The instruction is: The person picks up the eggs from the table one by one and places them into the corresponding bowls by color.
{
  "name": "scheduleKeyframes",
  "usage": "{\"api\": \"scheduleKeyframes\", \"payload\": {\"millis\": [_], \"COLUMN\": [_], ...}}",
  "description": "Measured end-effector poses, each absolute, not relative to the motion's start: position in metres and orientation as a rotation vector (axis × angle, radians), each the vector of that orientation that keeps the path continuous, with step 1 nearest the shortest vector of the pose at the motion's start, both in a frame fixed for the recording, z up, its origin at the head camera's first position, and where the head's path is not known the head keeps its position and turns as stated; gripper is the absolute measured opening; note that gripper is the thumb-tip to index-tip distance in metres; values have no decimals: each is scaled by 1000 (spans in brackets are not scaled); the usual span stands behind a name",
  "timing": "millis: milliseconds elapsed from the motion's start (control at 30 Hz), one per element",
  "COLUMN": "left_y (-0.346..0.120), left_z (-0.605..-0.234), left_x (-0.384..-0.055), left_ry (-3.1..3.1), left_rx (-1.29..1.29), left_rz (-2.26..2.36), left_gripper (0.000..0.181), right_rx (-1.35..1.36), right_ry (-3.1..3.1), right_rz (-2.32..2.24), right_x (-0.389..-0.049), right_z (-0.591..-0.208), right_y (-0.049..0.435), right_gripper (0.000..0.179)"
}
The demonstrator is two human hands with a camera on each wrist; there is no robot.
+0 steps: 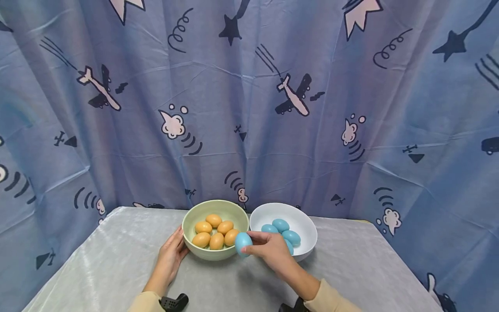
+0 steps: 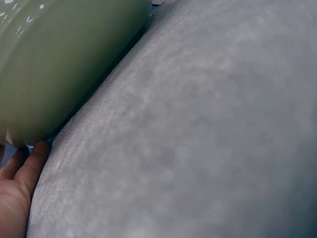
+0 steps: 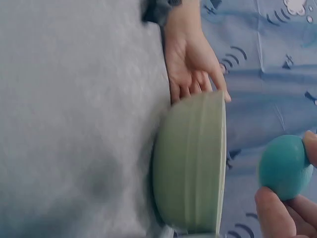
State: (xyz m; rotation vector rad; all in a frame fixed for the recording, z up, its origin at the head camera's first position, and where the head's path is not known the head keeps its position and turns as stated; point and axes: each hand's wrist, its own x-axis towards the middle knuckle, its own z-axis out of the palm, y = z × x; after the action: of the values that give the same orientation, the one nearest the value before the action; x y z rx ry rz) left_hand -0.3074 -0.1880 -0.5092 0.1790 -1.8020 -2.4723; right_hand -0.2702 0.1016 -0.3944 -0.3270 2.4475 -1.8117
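A blue egg (image 1: 243,244) is pinched between the thumb and fingers of my right hand (image 1: 273,250), above the right front rim of the green bowl (image 1: 215,255). In the right wrist view, the egg (image 3: 285,166) is clear of the rim. Several yellow-orange eggs (image 1: 216,241) lie inside the green bowl. My left hand (image 1: 170,255) rests against that bowl's left side, thumb at the rim and extended fingers low on the wall. Behind my right hand stands a white bowl (image 1: 310,236) with several blue eggs (image 1: 291,237), partly hidden by the hand.
Both bowls stand side by side on a table with a pale grey cloth (image 1: 218,286). A blue patterned curtain (image 1: 241,99) hangs right behind the table's back edge. Dark devices (image 1: 174,302) are worn at the wrists.
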Motion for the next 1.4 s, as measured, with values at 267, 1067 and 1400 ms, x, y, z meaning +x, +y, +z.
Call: {"api": "scheduleKeyframes", "payload": {"millis": [267, 1067, 1400], "left_y": [-187, -188, -188], "left_z": [-510, -508, -509], "left_x": [-305, -301, -302], "left_ry": [-1774, -1791, -1803], "left_rx": [163, 148, 132], "left_rz": [-2472, -2478, -2470], "left_gripper": [71, 66, 66], "right_rx": [-179, -87, -153], "right_ry": [2563, 2866, 2908], "right_rz": [-1854, -1567, -1444], "right_x": [-291, -355, -361], "right_z": [-388, -425, -431], "right_y": [113, 120, 120], "right_gripper": [51, 51, 51]}}
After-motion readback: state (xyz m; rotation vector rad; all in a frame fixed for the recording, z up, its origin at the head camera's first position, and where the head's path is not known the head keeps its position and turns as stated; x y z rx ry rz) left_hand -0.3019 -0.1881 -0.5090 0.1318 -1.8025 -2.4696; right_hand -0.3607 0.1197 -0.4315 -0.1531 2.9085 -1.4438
